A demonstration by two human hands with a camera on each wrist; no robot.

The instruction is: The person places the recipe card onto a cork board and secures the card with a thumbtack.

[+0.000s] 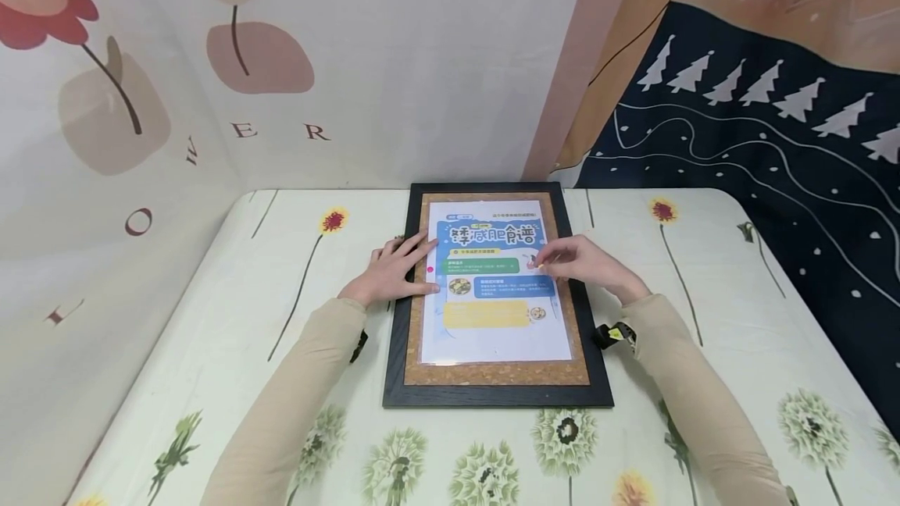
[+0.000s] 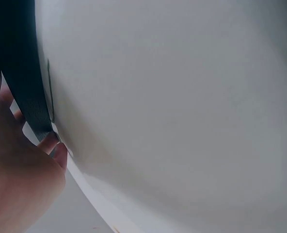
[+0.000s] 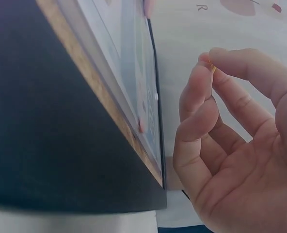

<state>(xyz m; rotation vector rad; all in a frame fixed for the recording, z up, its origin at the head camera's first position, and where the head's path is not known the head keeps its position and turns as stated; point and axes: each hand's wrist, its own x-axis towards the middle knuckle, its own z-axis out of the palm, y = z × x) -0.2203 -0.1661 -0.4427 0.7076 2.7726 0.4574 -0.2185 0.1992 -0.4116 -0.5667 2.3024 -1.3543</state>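
A printed sheet (image 1: 495, 338) with a blue heading and coloured text blocks lies upright on a black-framed cork board (image 1: 492, 375). My left hand (image 1: 390, 272) rests with spread fingers across the frame's left side, its thumb and fingertips touching the sheet's left edge. Close to that thumb, a pink dot (image 1: 430, 269) shows on the edge of the sheet. Over the right part of the sheet, my right hand (image 1: 587, 262) pinches a small yellow pin (image 3: 212, 67) between thumb and forefinger. Most of the pin is hidden by the fingertips.
The board lies on a table with a flower-print cloth (image 1: 337, 272), its far end by the wall. A pale printed curtain (image 1: 422, 61) hangs behind, and a dark one with white trees (image 1: 731, 131) hangs at right. Each wrist wears a strapped device (image 1: 615, 334).
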